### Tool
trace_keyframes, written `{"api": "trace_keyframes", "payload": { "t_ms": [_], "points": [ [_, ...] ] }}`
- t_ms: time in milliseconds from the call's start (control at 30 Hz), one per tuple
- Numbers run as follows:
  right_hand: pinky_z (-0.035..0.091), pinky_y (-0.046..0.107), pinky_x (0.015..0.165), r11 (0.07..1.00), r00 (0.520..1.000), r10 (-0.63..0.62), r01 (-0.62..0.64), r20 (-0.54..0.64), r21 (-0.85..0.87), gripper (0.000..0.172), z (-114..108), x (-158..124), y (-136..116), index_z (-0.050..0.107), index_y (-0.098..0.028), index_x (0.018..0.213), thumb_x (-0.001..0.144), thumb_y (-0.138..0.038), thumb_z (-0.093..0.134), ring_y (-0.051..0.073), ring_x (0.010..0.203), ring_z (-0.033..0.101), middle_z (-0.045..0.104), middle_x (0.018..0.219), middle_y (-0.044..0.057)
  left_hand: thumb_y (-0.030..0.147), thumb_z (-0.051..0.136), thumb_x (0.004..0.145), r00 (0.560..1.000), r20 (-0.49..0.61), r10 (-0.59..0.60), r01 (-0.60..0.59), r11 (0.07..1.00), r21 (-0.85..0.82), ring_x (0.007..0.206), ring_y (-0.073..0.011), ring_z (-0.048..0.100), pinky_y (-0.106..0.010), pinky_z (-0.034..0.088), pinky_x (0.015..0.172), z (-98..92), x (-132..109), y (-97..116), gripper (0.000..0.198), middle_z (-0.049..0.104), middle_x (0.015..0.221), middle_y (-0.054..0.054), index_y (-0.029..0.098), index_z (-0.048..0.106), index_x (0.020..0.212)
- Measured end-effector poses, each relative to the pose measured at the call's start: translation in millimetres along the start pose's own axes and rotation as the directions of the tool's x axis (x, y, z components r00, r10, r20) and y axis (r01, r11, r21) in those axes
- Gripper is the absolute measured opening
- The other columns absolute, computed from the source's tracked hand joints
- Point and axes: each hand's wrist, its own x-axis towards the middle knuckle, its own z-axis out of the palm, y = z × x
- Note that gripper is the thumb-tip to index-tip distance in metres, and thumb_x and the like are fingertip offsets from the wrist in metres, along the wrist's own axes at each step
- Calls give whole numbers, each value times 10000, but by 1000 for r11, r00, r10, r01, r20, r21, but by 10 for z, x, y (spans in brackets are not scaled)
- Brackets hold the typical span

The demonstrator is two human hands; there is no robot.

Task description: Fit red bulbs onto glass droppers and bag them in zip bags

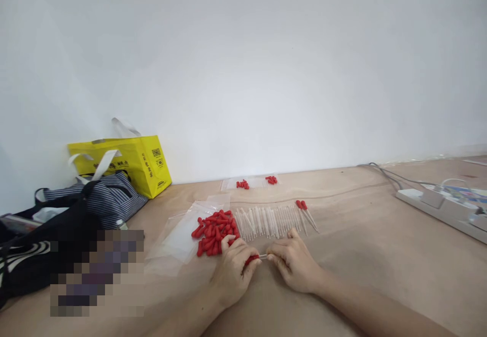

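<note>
My left hand (234, 268) pinches a red rubber bulb (251, 259) low on the table. My right hand (294, 261) pinches a thin clear glass tube (263, 256) whose end meets that bulb. Both hands are closed and rest on the brown tabletop. Just beyond my left hand lies a pile of red bulbs (215, 231). A row of clear glass tubes (268, 220) lies beyond both hands. Two finished droppers with red bulbs (305, 211) lie at the row's right end.
Clear plastic bags (178, 235) lie left of the pile. A far clear bag holds more red bulbs (256, 181). A yellow shopping bag (131, 162) and dark striped bags (95, 197) stand at the left by the wall. A white power strip (437, 202) with cables lies right.
</note>
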Motion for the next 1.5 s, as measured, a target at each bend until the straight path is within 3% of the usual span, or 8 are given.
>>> {"api": "trace_keyframes", "payload": {
  "t_ms": [400, 567, 667, 800, 900, 1033, 1200, 1500],
  "points": [
    [189, 279, 642, 1000, 998, -29, 29, 57, 0, 215, -61, 28, 31, 542, -198, 757, 837, -151, 348, 125, 632, 473, 611, 689, -10, 221, 472, 805, 999, 20, -32, 32, 999, -8, 675, -147, 535, -402, 248, 846, -12, 19, 13, 118, 616, 659, 22, 198, 548, 717],
    [195, 309, 662, 971, 988, -153, 157, 37, -178, 190, -101, 40, 109, 580, -217, 847, 794, -140, 414, 156, 708, 445, 592, 735, 20, 233, 498, 788, 999, 10, -54, 54, 999, -1, 683, -146, 545, -427, 215, 887, -20, 42, -26, 107, 625, 659, 32, 205, 557, 703],
    [199, 314, 662, 945, 985, -174, 168, 4, -282, 239, -95, 41, 201, 589, -209, 888, 753, -96, 428, 162, 713, 442, 590, 750, 35, 290, 514, 777, 998, -20, -62, 62, 998, 22, 810, -189, 542, -440, 215, 891, -16, 50, -84, 120, 647, 808, 1, 225, 567, 863],
    [215, 300, 663, 945, 970, 40, -115, -239, -307, 233, -114, 39, 437, 592, -193, 906, 773, -126, 412, 168, 736, 478, 610, 758, 46, 306, 539, 741, 984, -126, -129, 142, 985, 100, 988, -251, 474, -441, 250, 866, -3, 48, -177, 369, 577, 1049, -49, 237, 474, 1098],
    [232, 291, 668, 871, 859, 321, -434, -398, -233, 212, -156, 45, 634, 570, -182, 911, 796, -182, 392, 178, 768, 522, 636, 784, 44, 251, 519, 743, 977, -143, -156, 174, 977, 123, 976, -248, 473, -439, 257, 855, 11, 52, -220, 325, 572, 1024, -47, 238, 486, 1066],
    [241, 297, 672, 683, 711, 594, -693, -377, -230, 163, -188, 81, 780, 557, -184, 868, 769, -225, 434, 195, 755, 559, 646, 739, 31, 210, 509, 746, 986, -111, -129, 142, 982, 126, 955, -235, 474, -436, 250, 852, 21, 61, -217, 271, 571, 987, -32, 252, 505, 1015],
    [250, 329, 696, 592, 652, 707, -758, -274, -275, 164, -162, 147, 792, 559, -189, 813, 788, -251, 410, 216, 796, 574, 656, 795, 45, 201, 509, 749, 989, -88, -120, 130, 984, 122, 940, -226, 478, -438, 239, 851, 18, 54, -195, 206, 572, 966, -26, 248, 531, 948],
    [265, 364, 743, 558, 624, 753, -774, -209, -300, 235, -168, 168, 783, 585, -191, 878, 792, -290, 389, 229, 812, 584, 662, 777, 67, 210, 526, 743, 991, -72, -114, 122, 985, 123, 932, -222, 489, -446, 231, 852, 27, 55, -205, 125, 579, 942, -22, 238, 573, 856]
  ]
}}
